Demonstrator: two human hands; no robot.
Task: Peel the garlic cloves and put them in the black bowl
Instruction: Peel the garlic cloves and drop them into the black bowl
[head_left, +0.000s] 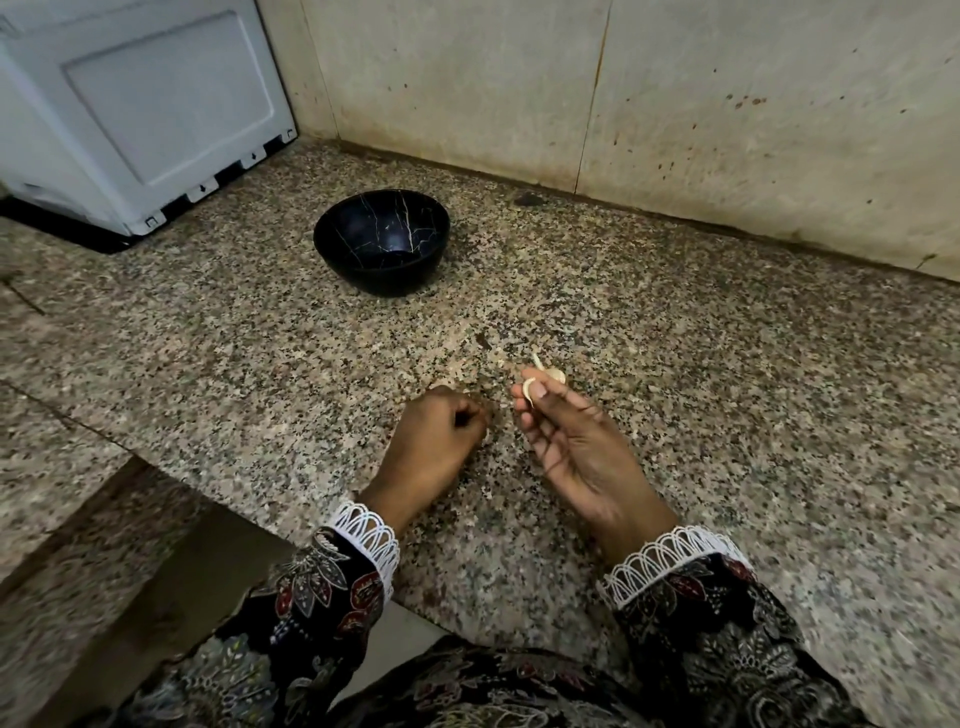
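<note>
A black bowl with thin gold veins stands on the speckled granite counter, far from my hands; I see nothing inside it. My right hand is palm-up and pinches a pale garlic clove between thumb and fingertips. Another clove with a thin pointed stem lies just behind those fingertips; whether it rests on the counter or is also held, I cannot tell. My left hand rests on the counter as a loose fist, just left of the right hand. What it holds, if anything, is hidden.
A white appliance stands at the back left of the counter. A stained tiled wall runs along the back. The counter's front edge cuts diagonally at the lower left, with a drop below it.
</note>
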